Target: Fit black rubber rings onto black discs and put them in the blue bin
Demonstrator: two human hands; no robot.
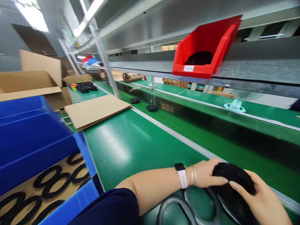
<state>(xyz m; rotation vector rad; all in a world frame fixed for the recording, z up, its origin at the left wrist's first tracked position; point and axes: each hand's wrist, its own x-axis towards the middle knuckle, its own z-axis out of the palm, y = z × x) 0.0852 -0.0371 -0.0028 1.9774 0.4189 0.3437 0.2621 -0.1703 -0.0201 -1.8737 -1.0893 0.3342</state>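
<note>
At the lower right, my left hand [207, 173], with a watch on its wrist, grips the near left edge of a round black disc-shaped part [231, 172]. The fingers of my right hand [262, 192] close on the same part from the other side, both thumbs almost meeting on it. Another dark rounded piece [234, 203] shows just below, partly covered by my right hand; its kind is unclear. Close under my left wrist, dark grey rings [172, 200] lie overlapping on the green tabletop [131, 150].
A blue box [35, 134] at left holds several black rings [56, 185] on cardboard. Flat cardboard sheets [98, 109] lie beyond it. Two black discs [152, 107] rest on the green conveyor belt [187, 131]. Overhead, a red bin [207, 47] hangs at the shelf edge.
</note>
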